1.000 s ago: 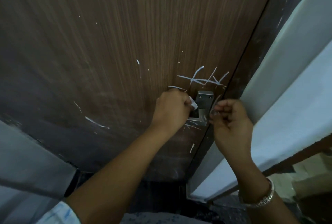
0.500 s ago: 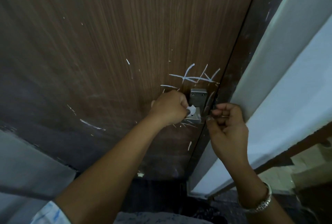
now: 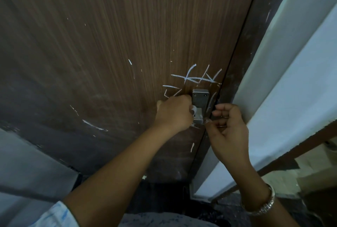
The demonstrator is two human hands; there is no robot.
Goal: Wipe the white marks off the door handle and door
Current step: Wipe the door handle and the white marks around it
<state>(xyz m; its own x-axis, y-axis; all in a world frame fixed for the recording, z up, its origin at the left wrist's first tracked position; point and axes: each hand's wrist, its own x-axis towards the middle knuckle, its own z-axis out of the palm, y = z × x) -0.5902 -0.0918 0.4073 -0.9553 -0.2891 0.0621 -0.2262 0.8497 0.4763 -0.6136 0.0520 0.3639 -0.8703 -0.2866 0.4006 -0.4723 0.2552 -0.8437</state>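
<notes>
Step in hand: wiping door handle (image 3: pixel 200 97), metal plate near door (image 3: pixel 109 44) edge. Left hand (image 3: pixel 173 112) clenched round small white wad (image 3: pixel 193 110), pressed against handle. Right hand (image 3: pixel 228 126) fingers curled at door edge; cannot tell if gripping anything. White marks (image 3: pixel 197 77) above handle not yet wiped; next move likely calls for firm rubbing there.

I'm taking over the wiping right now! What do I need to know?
Left hand grips a small white cloth scrap against the grey metal door handle.
Right hand, fingers curled, sits at the edge of the brown wooden door; whether it holds anything is unclear.
Done: nothing clearly wiped yet.
Left: white crossed scribbles above the handle, long white streak lower left, short white dash below.
</notes>
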